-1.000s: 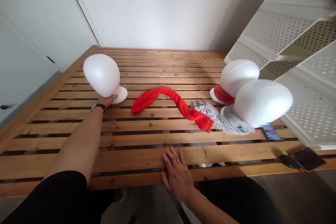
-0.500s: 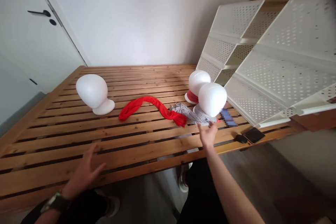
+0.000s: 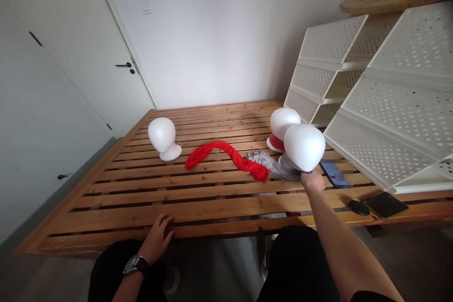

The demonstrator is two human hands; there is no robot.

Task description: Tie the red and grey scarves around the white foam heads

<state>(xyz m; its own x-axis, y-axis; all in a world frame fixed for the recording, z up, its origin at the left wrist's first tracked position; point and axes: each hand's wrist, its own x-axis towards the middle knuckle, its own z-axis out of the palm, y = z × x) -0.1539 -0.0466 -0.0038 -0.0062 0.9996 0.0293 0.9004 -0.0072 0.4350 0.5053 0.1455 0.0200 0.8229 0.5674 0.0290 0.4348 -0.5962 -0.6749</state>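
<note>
Two white foam mannequin heads stand close together on the slatted wooden table. A grey scarf [image 3: 271, 164] lies round the base of the front head [image 3: 304, 146], its fringed end trailing left. My right hand [image 3: 313, 181] is closed on the scarf beside that head's neck; the fingertips are partly hidden. Behind it, the other head [image 3: 284, 121] has a dark red cloth [image 3: 276, 142] round its neck. A bright red scarf [image 3: 226, 148] curves across the slats, its fringe near the grey one. Wearing a watch, my left hand [image 3: 156, 238] rests open at the table's front edge, holding nothing.
A third white foam head [image 3: 163, 136] stands at the left of the table [image 3: 198, 205]. White perforated bins [image 3: 385, 99] rise on the right. A phone [image 3: 334, 173], a black mouse [image 3: 358, 207] and a black flat item [image 3: 385, 204] lie near the right front edge.
The view has shifted, so the table sits further right. My right hand has moved from in front of the grey scarf to its right side and closed on it. My left hand has lowered to the edge.
</note>
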